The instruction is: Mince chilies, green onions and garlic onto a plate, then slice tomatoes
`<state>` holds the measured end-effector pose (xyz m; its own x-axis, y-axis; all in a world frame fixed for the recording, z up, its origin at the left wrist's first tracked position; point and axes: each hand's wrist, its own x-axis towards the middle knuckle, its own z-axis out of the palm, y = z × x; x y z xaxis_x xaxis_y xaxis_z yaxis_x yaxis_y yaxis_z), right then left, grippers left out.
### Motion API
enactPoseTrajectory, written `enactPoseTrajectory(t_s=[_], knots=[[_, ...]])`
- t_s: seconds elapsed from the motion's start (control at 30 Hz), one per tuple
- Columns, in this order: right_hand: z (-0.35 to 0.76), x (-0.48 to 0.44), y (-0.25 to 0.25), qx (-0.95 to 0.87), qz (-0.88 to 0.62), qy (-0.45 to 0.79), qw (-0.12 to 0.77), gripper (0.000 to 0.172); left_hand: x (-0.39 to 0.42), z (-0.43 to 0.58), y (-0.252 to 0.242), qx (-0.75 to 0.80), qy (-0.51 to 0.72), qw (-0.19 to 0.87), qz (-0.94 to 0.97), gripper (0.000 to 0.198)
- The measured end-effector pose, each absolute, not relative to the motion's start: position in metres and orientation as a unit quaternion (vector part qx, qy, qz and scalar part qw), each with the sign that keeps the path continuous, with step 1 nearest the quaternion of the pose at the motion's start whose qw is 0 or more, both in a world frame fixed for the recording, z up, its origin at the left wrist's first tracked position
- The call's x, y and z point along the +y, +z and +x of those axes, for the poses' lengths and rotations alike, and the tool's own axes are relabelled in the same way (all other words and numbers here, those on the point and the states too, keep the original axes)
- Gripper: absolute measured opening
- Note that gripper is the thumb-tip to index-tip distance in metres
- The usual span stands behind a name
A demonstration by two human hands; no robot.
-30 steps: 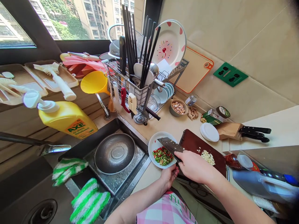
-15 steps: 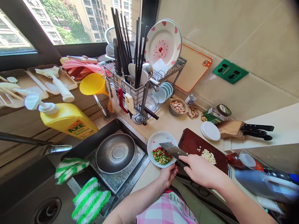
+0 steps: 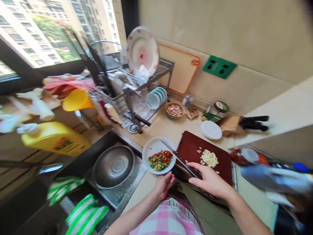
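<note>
My right hand (image 3: 210, 180) grips the handle of a cleaver (image 3: 177, 157) whose blade slants over the near-right rim of a white plate (image 3: 151, 147). The plate carries a heap of chopped red and green peppers (image 3: 160, 160). My left hand (image 3: 164, 184) touches the plate's near edge from below. Right of the blade lies a dark red cutting board (image 3: 195, 148) with a small pile of chopped garlic (image 3: 209, 158) on it. The frame is blurred by motion.
A sink with a steel pan (image 3: 113, 166) lies left of the plate. Behind stand a dish rack (image 3: 137, 94), a yellow soap bottle (image 3: 55, 140), a bowl of nuts (image 3: 174, 111), a white lid (image 3: 211, 130), a knife block (image 3: 242, 124) and bottles (image 3: 274, 179) at right.
The view swung to the right and blurred. The cleaver tilted from flat over the peppers to edge-on at the plate's right rim. Both hands stayed at the plate's near side.
</note>
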<state>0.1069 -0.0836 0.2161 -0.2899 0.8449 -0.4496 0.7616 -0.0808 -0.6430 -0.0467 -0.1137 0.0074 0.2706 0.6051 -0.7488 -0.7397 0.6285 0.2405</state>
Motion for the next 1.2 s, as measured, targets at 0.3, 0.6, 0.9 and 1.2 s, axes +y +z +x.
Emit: enactPoseTrajectory(t_s=[0.3, 0.6, 0.9, 1.2], knots=[[0.189, -0.141, 0.131, -0.425, -0.598, 0.592, 0.333, 0.033, -0.132, -0.02, 0.006, 0.493, 0.337, 0.773, 0.212, 0.031], [0.334, -0.21, 0.073, -0.266, -0.667, 0.546, 0.431, 0.036, -0.074, 0.074, 0.034, 0.508, 0.271, 0.422, 0.7, 0.037], [0.339, -0.202, 0.022, -0.206, -0.673, 0.545, 0.456, 0.042, -0.016, 0.15, 0.015, 0.521, 0.267, 0.208, 0.784, 0.051], [0.312, -0.153, 0.008, -0.222, -0.694, 0.539, 0.422, 0.052, -0.012, 0.198, 0.014, 0.477, 0.227, 0.168, 0.832, 0.057]])
